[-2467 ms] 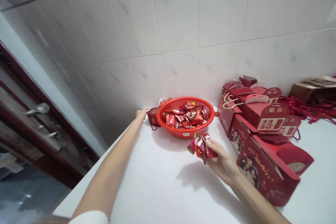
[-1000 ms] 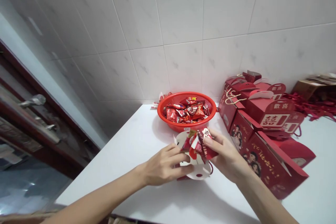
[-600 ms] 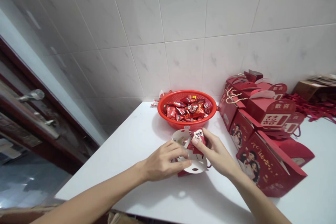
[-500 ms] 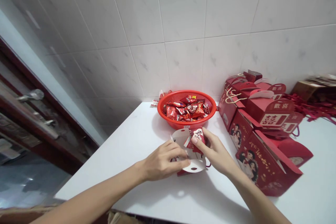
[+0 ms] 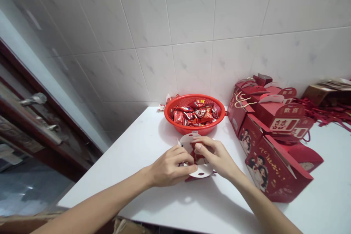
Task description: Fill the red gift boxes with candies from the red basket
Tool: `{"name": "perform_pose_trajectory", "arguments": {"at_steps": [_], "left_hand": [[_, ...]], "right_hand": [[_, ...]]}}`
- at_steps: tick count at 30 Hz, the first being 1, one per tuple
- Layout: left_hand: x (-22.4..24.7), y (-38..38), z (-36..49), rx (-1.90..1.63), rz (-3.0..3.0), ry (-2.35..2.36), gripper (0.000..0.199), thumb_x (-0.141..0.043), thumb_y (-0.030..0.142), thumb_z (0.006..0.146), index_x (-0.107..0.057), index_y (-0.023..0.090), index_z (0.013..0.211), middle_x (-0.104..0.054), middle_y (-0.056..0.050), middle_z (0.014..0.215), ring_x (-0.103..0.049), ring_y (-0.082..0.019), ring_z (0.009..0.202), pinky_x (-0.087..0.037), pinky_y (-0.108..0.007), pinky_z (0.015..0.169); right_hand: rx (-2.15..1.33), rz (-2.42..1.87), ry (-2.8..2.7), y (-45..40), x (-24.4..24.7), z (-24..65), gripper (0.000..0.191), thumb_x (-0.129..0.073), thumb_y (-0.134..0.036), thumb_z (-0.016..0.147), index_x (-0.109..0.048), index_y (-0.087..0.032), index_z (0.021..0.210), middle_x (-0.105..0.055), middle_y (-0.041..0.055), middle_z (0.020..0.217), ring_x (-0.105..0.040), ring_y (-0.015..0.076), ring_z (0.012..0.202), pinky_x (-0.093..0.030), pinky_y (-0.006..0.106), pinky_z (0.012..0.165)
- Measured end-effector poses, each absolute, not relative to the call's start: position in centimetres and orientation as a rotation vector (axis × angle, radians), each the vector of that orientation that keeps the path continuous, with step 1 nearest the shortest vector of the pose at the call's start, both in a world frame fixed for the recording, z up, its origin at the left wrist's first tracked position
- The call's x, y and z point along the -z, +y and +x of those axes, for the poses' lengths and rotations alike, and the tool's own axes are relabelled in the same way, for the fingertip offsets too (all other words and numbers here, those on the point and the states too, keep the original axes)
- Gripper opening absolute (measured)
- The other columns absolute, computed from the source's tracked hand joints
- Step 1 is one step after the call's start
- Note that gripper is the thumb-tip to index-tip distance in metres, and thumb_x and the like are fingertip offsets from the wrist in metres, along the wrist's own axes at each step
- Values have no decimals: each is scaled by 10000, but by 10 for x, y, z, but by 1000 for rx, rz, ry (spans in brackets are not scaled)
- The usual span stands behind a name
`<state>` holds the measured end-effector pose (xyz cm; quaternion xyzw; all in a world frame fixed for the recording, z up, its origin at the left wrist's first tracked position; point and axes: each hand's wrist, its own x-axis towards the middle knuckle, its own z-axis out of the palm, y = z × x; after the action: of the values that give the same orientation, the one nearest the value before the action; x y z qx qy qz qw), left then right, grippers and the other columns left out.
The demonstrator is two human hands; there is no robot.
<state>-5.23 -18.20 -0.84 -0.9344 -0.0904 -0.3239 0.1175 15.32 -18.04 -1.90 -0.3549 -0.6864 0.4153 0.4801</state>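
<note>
An open gift box (image 5: 205,172) with white inner flaps, red outside, stands on the table just in front of the basket. My left hand (image 5: 173,165) grips its left side, fingers curled over the edge. Over the opening, my right hand (image 5: 216,155) has its fingers closed around a red candy packet (image 5: 196,154), which shows only in part between the fingers and flaps. What else lies inside the box is hidden by my hands.
Behind the box sits a red plastic basket (image 5: 222,112) full of wrapped candies (image 5: 201,111). Several closed red gift boxes (image 5: 276,164) crowd the right side, with red ribbons (image 5: 323,111) beyond. A tiled wall (image 5: 192,69) backs the white table (image 5: 142,139); a door handle (image 5: 37,98) is at left.
My right hand has moved left and into the box opening with the candy packet, now mostly covered. My left hand stays on the box.
</note>
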Motion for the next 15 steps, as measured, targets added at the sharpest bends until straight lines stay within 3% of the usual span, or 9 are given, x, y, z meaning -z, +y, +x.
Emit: {"name": "perform_pose_trajectory", "arguments": {"at_steps": [2, 7, 10, 15], "left_hand": [[9, -182, -53, 934, -2749, -280, 172, -541, 116, 919, -619, 200, 1047, -690, -49, 881, -565, -163, 761, -441, -307, 693], [8, -182, -54, 917, -2774, -286, 191, -558, 103, 882, -616, 193, 1040, -695, -55, 879, -570, -170, 757, -446, -314, 682], [4, -185, -53, 948, -2822, -302, 223, -590, 138, 848, -610, 192, 1064, -694, -68, 900, -576, -178, 761, -473, -329, 696], [3, -184, -56, 1156, -2902, -402, 396, -546, 133, 804, -597, 177, 1195, -650, -127, 1077, -602, -221, 926, -526, -386, 807]], "right_hand": [[-979, -877, -1692, -181, 17, 154, 292, -548, -407, 932, -727, -179, 958, -736, 79, 1050, -653, 244, 1001, -492, 341, 877], [-939, -900, -1690, -181, 18, 156, 263, -551, -385, 914, -720, -184, 945, -748, 72, 971, -687, 227, 889, -533, 336, 803], [-891, -924, -1654, -181, 20, 160, 221, -585, -359, 890, -700, -186, 964, -737, 79, 1014, -676, 237, 959, -522, 361, 871], [-636, -988, -1602, -181, 25, 172, 169, -606, -329, 888, -681, -211, 983, -692, 86, 1124, -622, 251, 1093, -464, 401, 979]]}}
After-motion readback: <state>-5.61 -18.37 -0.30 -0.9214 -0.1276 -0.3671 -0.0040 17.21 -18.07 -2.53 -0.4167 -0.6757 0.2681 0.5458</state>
